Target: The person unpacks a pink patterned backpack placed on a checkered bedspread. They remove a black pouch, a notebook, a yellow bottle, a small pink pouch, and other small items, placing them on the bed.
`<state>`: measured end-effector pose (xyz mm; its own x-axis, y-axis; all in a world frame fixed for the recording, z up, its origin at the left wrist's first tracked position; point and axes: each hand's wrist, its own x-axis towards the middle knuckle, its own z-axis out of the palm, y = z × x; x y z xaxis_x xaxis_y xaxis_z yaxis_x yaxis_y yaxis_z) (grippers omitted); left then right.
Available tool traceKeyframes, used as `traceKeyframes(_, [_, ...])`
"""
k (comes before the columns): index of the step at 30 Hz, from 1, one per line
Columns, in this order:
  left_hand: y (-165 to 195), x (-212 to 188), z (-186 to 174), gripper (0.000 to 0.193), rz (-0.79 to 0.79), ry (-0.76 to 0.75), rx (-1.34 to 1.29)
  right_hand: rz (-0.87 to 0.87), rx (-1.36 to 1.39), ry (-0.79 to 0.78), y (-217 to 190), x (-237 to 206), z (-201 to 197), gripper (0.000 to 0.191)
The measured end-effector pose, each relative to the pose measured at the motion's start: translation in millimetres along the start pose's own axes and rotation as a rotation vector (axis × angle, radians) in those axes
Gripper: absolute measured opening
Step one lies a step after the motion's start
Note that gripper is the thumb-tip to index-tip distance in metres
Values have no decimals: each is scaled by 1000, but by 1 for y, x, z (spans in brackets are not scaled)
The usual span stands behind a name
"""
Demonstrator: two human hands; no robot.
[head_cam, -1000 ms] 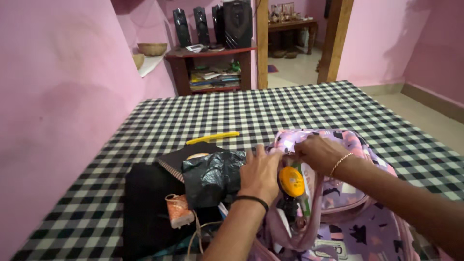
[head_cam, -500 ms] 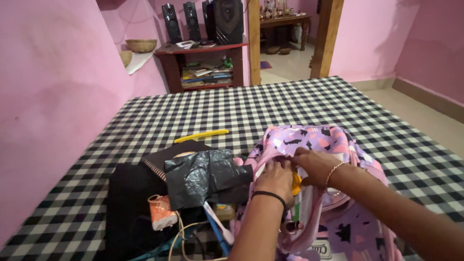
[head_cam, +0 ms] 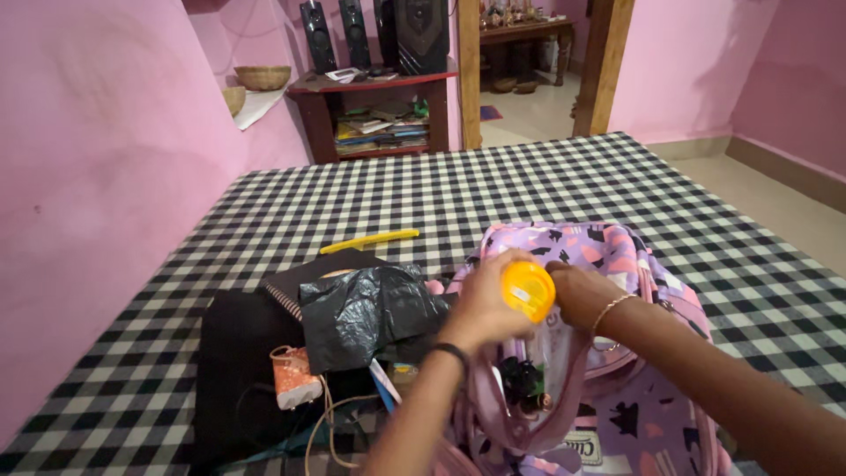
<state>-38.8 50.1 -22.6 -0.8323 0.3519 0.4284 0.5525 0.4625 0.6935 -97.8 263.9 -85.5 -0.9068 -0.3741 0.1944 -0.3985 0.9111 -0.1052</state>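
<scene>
Indoors, on a bed or platform spread with a black-and-white checked cloth (head_cam: 529, 189), we are bent over a pink and lilac patterned backpack (head_cam: 617, 414) that lies with its mouth wide open toward us. Our two hands meet just above that opening. Beside the bag, to the left, a heap sits on the cloth: a dark folded garment (head_cam: 238, 370), a spiral-bound notebook (head_cam: 295, 286) partly under a crumpled black plastic bag (head_cam: 370, 308), a small orange pouch (head_cam: 293, 379) and a tangle of thin cord (head_cam: 330, 423). A yellow ruler-like strip (head_cam: 370, 240) lies apart, farther up the cloth.

Our left hand (head_cam: 485, 308) has its fingers curled round a small round orange container (head_cam: 527, 291), gripping it from the left with its flat face turned toward us. Our right hand (head_cam: 577, 295), a thin bangle at the wrist, touches the container's far edge; whether those fingers pinch it or only steady it, we cannot tell.

As to progress, we judge the work mid-way: several items are out on the cloth, the orange container is clear of the bag and held over it, and dark small objects (head_cam: 524, 388) remain inside, too dim to name.
</scene>
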Motion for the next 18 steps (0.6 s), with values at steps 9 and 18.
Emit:
traceKeyframes(9, [1,-23,-43,50,11,601,-61,-23,-214,-82,-67,15,-26,30])
traceKeyframes(18, [-88,-48,-71,59,-258,436,639,80,-220,-180,-63,-3,-33,46])
